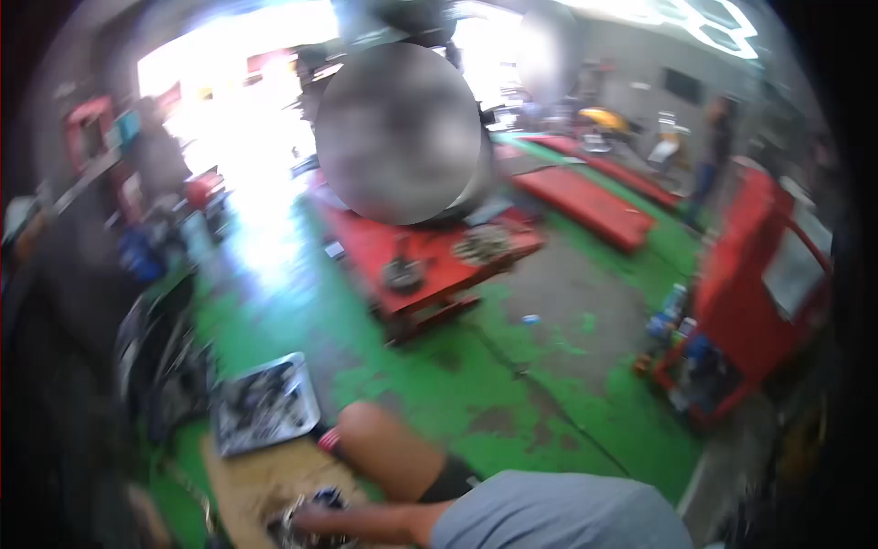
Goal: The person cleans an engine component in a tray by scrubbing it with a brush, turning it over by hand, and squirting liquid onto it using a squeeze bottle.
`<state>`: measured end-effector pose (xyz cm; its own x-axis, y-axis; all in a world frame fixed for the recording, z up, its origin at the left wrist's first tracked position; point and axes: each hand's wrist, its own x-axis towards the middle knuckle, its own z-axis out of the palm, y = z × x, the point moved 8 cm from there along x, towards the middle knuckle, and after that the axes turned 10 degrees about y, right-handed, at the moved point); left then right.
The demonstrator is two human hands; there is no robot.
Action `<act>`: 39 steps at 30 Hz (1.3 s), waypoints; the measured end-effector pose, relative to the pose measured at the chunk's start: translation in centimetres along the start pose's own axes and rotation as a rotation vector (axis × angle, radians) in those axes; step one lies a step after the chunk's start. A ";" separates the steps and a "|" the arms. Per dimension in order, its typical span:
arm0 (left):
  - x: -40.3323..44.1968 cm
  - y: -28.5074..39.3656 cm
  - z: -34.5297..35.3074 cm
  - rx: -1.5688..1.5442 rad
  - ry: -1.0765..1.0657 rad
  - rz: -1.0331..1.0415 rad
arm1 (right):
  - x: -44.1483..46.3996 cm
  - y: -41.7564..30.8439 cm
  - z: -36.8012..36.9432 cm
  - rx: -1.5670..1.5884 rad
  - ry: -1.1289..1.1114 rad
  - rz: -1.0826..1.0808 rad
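Note:
My right hand [315, 522] reaches in from the right at the bottom edge, below my bare knee. It is at a metal part [285, 525] with a dark blue piece on a wooden board [233, 480]. Motion blur hides its fingers, so I cannot make out whether it grips the part. My left hand is out of view. Just beyond the board lies a silver tray [309, 414] with many small dark and metallic parts in it.
A red lift table [361, 261] carries a round metal part and a pile of small parts. A red cart [745, 274] stands at the right, near a standing person [713, 156]. Dark parts [165, 366] lie left of the tray. The floor [439, 366] is green.

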<state>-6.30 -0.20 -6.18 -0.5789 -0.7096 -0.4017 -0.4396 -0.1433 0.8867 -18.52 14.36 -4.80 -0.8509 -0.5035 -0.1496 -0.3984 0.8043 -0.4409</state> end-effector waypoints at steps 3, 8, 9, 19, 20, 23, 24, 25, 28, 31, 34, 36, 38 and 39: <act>0.7 -4.7 -4.2 -0.047 0.080 -0.136 | -1.2 -2.5 1.7 -0.185 -0.043 -0.101; 0.8 -9.0 -6.4 -0.102 0.145 -0.285 | -2.1 -2.3 1.0 -0.389 0.056 -0.154; 0.8 -9.2 -6.2 -0.110 0.138 -0.285 | -2.2 -1.5 2.0 -0.428 0.131 -0.176; 6.0 -13.7 -6.9 0.094 0.184 -0.144 | -2.6 -2.0 1.5 -0.322 -0.124 -0.164; 6.6 -13.1 -5.6 0.084 0.153 -0.078 | -1.7 -0.9 3.4 -0.196 -0.002 -0.117; 7.9 -11.0 -2.1 0.111 0.105 0.073 | -0.1 1.4 5.5 0.151 -0.193 0.139; 7.7 -10.0 -1.0 0.139 0.092 0.113 | -0.8 0.0 6.4 -0.075 -0.098 0.024; 7.3 -9.2 0.0 0.164 0.074 0.145 | -1.6 -1.4 7.4 -0.311 0.010 -0.067; 6.8 -7.3 1.9 0.215 0.040 0.219 | -0.6 -0.8 10.3 -0.258 0.143 -0.062; 7.4 -6.6 1.7 0.227 0.049 0.285 | -0.8 -2.0 7.3 -0.246 0.194 -0.051; 8.2 -7.0 0.1 0.227 0.070 0.338 | 2.5 0.1 14.0 -0.290 0.457 -0.148; 9.0 -8.5 -3.2 0.228 0.108 0.389 | 1.0 0.5 11.1 -0.260 0.508 -0.144; 9.2 -11.6 -5.2 0.196 0.130 0.541 | -1.4 1.5 6.8 0.156 0.409 -0.069; 7.0 -9.6 -5.1 0.154 0.153 0.747 | -1.8 1.9 7.2 0.083 0.379 -0.165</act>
<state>-2.56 -7.30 -16.33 -0.6627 -0.6693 0.3360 -0.0674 0.5001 0.8633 -15.30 14.47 -11.74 -0.8502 -0.4588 0.2584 -0.5238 0.6869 -0.5038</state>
